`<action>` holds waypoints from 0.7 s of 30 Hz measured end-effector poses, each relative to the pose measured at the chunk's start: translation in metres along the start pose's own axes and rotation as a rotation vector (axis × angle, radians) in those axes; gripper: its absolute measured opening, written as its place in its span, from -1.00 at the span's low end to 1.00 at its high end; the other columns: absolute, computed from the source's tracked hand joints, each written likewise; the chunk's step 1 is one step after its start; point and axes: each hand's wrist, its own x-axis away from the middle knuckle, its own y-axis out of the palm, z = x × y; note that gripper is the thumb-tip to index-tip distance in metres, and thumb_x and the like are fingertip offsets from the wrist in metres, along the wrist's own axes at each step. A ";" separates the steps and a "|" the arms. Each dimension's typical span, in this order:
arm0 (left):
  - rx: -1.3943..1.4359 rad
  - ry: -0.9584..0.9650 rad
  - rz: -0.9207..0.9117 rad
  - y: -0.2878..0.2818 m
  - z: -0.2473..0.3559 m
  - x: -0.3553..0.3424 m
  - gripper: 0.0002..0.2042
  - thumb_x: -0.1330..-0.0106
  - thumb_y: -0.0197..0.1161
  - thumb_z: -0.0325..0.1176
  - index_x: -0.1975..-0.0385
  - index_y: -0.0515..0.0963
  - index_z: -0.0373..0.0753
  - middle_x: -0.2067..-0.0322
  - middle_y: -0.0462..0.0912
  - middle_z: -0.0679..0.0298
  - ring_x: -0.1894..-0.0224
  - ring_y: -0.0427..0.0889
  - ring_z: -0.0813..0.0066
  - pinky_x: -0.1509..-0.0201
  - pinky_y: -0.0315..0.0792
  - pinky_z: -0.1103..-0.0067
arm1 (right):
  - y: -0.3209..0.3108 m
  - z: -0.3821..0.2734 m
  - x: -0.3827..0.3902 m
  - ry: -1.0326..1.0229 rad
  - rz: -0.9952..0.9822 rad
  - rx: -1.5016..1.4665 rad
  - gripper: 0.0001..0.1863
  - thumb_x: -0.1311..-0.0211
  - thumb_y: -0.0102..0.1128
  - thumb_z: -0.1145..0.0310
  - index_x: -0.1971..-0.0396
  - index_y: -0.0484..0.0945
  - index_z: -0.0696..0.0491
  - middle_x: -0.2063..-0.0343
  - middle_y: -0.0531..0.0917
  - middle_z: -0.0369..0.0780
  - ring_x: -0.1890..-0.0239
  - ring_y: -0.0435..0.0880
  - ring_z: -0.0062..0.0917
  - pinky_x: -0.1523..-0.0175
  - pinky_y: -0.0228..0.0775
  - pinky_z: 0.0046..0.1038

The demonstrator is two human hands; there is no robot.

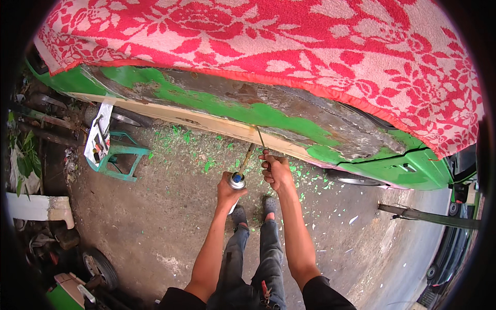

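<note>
My left hand (230,191) is closed round a spray-can-shaped canister (237,184) with a blue-topped torch head and a long metal nozzle (246,159) angled toward the car's lower body. My right hand (274,170) grips a thin metal rod (261,141), whose tip is at the beige strip (204,122) along the green car body (243,111), by a small yellowish-brown mark. The paint above the strip is patchy, with bare, rusty grey metal. A red-and-white floral blanket (258,31) drapes over the car above.
A green plastic stool (121,170) with tools on it stands left. Loose tire (101,263), scrap and a plant (28,160) line the left edge. Green paint flakes (186,137) lie on the concrete. A long beam (429,214) and a parked dark car (447,248) are at the right.
</note>
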 end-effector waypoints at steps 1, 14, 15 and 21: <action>-0.005 -0.002 0.000 -0.002 0.000 -0.001 -0.50 0.27 0.49 -0.44 0.29 0.36 -0.26 0.41 0.62 0.21 0.35 0.60 0.48 0.24 0.49 0.51 | 0.003 -0.003 0.002 -0.007 -0.005 -0.024 -0.89 -0.35 -0.01 0.39 0.23 0.44 0.08 0.62 0.36 -0.38 0.79 0.09 -0.81 0.79 -0.19 -0.69; -0.004 -0.006 -0.001 0.001 -0.001 0.008 -0.50 0.27 0.49 -0.43 0.28 0.37 -0.27 0.40 0.63 0.20 0.35 0.61 0.47 0.24 0.49 0.51 | 0.001 -0.004 -0.002 -0.006 -0.040 -0.192 -0.91 -0.31 -0.03 0.44 0.24 0.41 0.10 0.58 0.39 -0.34 0.79 0.10 -0.79 0.80 -0.17 -0.69; -0.002 -0.002 -0.008 0.002 -0.001 0.008 -0.50 0.27 0.48 -0.43 0.28 0.37 -0.27 0.41 0.63 0.20 0.35 0.61 0.46 0.25 0.49 0.50 | -0.001 -0.001 -0.004 0.001 -0.049 -0.200 -0.91 -0.32 -0.03 0.43 0.25 0.42 0.10 0.57 0.42 -0.33 0.79 0.10 -0.81 0.80 -0.17 -0.70; 0.044 -0.005 0.017 -0.002 -0.002 0.010 -0.51 0.27 0.48 -0.44 0.30 0.36 -0.27 0.42 0.63 0.21 0.36 0.61 0.50 0.25 0.49 0.52 | 0.001 -0.006 0.002 -0.010 -0.033 -0.166 -0.91 -0.34 -0.03 0.41 0.25 0.42 0.09 0.61 0.34 -0.37 0.79 0.08 -0.80 0.79 -0.20 -0.69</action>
